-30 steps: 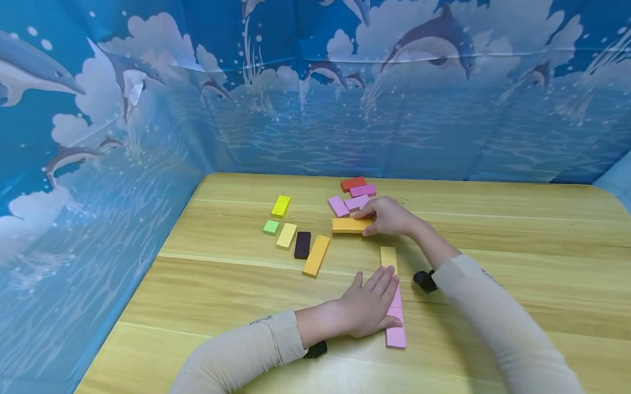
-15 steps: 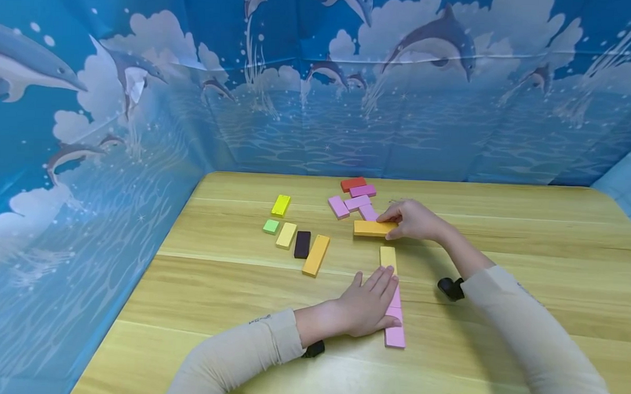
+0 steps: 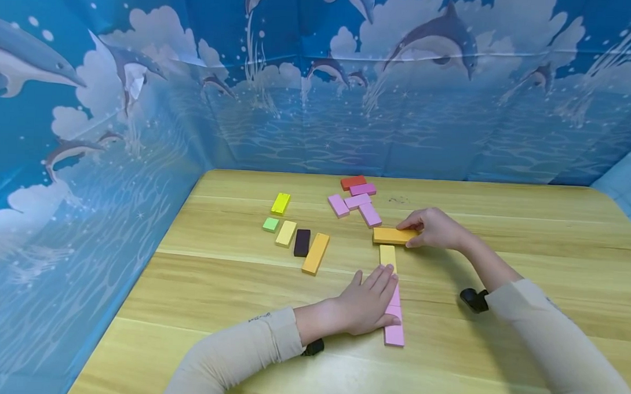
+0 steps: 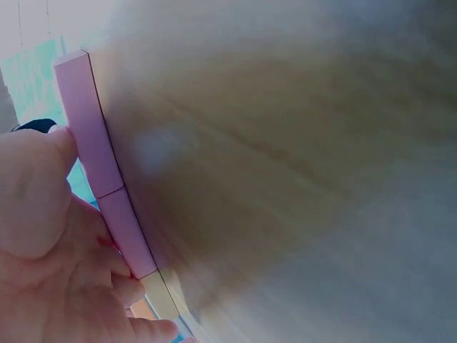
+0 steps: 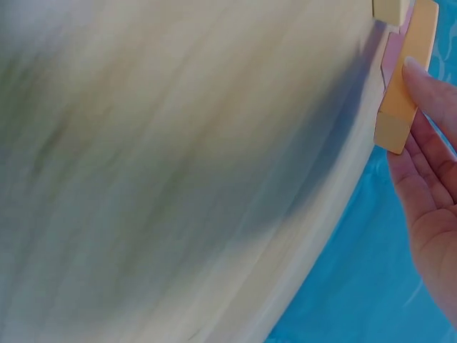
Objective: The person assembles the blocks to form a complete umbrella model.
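My right hand [image 3: 435, 229] pinches one end of an orange block [image 3: 389, 235] between thumb and fingers. That block lies crosswise at the far end of a straight row, right by the pale yellow block [image 3: 387, 255]. Nearer to me the row goes on with pink blocks [image 3: 394, 334], set end to end. My left hand [image 3: 366, 303] rests flat over the middle of the row, fingers straight, hiding part of it. In the left wrist view, its thumb and fingertips lie along the pink blocks [image 4: 89, 125]. The right wrist view shows the held orange block [image 5: 408, 78] between thumb and fingers.
Left of the row lie another orange block [image 3: 316, 254], a black block [image 3: 302, 243], a cream block [image 3: 286, 233], a green block [image 3: 270, 224] and a yellow block [image 3: 281, 204]. Behind are a red block [image 3: 353, 182] and several pink ones [image 3: 357, 201]. Dolphin-print sheeting [image 3: 318, 127] borders the wooden table [image 3: 212, 309].
My right hand has carried the orange block to the right and slightly toward me, to the row's far end. The left hand has stayed in place on the row.
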A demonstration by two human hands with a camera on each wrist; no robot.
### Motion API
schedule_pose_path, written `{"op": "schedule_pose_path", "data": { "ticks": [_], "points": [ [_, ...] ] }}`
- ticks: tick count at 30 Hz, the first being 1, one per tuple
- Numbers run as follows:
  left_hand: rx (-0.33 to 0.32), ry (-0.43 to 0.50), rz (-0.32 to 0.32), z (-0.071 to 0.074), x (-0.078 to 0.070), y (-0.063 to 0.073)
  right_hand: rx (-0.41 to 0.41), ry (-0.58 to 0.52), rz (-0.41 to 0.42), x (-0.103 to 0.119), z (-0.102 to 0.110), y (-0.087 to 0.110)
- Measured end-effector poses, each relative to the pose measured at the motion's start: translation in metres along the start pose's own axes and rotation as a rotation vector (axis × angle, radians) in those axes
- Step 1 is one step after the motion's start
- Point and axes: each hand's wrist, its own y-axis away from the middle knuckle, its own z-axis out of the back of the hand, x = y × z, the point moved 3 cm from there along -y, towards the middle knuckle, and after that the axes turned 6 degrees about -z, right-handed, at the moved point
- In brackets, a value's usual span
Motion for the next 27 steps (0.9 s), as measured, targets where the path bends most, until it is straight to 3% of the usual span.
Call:
{"op": "schedule_pose_path", "data": {
  "ticks": [27],
  "points": [
    [-0.014,-0.013,-0.001,-0.004,-0.001,-0.003,-0.028,-0.002,-0.062,-0.023,-0.001,0.019]
  ]
}}
